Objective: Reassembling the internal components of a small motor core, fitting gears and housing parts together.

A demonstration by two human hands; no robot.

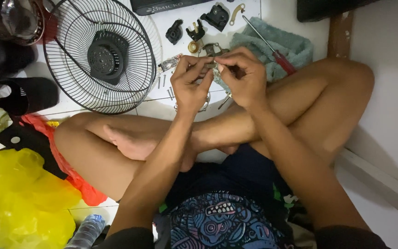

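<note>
head view: you sit cross-legged on the tiled floor (171, 108) with both hands raised together just right of the fan grille (98, 54). your left hand (190, 85) is curled, thumb and fingertips pinching a small metal part (211, 66); your right hand (242, 76) meets it from the other side, fingers pressed together on the same part. what exactly the part is, you can't tell, since the fingers cover most of it.

the work looks partway through the stripped-down stage: the grille lies flat and off its fan, and right of it are loose screws (167, 87), black plastic pieces (194, 28), a brass bit (193, 46) and a grey bracket (212, 48), all apart from one another. nothing nearby looks put back together yet.

further right of the grille, behind your hands, a red-handled screwdriver (272, 50) rests untouched on a green towel (286, 46). below the grille, by your left knee, sits a yellow bag (19, 203) with a bottle (87, 230) just beside it.
</note>
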